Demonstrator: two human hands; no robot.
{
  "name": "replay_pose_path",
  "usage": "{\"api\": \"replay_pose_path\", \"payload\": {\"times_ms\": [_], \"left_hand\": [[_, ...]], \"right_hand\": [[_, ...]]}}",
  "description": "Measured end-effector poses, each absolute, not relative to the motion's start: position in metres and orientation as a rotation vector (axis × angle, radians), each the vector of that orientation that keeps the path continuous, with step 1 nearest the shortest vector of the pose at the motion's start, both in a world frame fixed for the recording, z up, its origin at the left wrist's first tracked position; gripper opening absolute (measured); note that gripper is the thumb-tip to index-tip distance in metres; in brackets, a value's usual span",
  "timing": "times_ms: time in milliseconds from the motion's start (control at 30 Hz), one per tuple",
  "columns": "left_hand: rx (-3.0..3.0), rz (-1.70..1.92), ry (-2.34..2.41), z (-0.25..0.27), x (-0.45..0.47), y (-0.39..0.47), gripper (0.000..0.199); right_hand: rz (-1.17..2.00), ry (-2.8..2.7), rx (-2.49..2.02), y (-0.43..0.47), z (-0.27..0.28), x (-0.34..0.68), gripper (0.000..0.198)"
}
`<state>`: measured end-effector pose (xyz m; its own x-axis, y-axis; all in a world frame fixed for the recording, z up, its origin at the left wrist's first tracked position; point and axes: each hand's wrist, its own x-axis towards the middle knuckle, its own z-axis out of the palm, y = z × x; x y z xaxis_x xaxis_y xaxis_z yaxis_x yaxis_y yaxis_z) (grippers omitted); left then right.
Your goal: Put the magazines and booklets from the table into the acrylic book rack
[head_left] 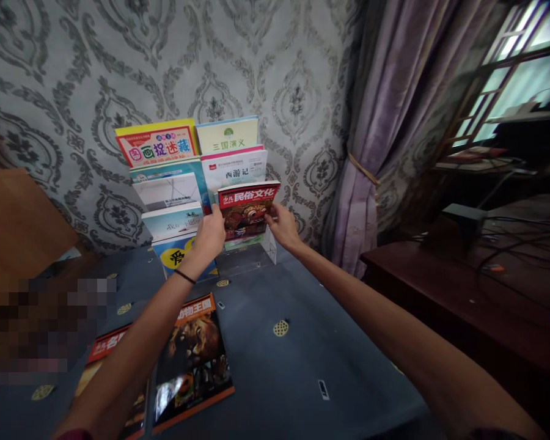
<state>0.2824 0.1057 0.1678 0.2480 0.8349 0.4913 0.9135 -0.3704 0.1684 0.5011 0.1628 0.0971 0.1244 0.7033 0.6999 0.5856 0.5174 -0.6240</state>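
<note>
While hands point(211, 233) point(283, 226) hold it, the book point(245, 215) reads "民俗文化".

Left arm point(140, 336) and right arm point(371, 298) stretch forward; left hand point(211, 232) and right hand point(284, 226) grip, fingers point(270, 217) bent

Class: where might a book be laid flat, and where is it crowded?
Widest bare patch: blue cloth between the lion-cover book and the right forearm. A narrower strip separates that book from the clear stand. Crowded: the stand, where left hand and right hand hold the red-topped book, and the near left, where another book lies.
</note>
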Motion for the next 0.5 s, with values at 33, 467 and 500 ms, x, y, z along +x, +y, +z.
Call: {"api": "replay_pose_path", "payload": {"times_ms": [33,467,500], "left_hand": [[-2.339,-0.738,-1.678,0.1684,0.2838,0.1053,0.03],[-2.318,-0.576,-1.859,0.1713,0.2925,0.1086,0.029],[-2.328,-0.59,-1.884,0.171,0.2931,0.1105,0.029]], "right_hand": [[0.108,-1.556,-1.168,0.1639,0.0955,0.5011,0.037],[-0.032,-1.666,-1.385,0.1648,0.0947,0.496,0.032],[-0.038,-1.674,-1.398,0.1641,0.0961,0.4957,0.032]]}}
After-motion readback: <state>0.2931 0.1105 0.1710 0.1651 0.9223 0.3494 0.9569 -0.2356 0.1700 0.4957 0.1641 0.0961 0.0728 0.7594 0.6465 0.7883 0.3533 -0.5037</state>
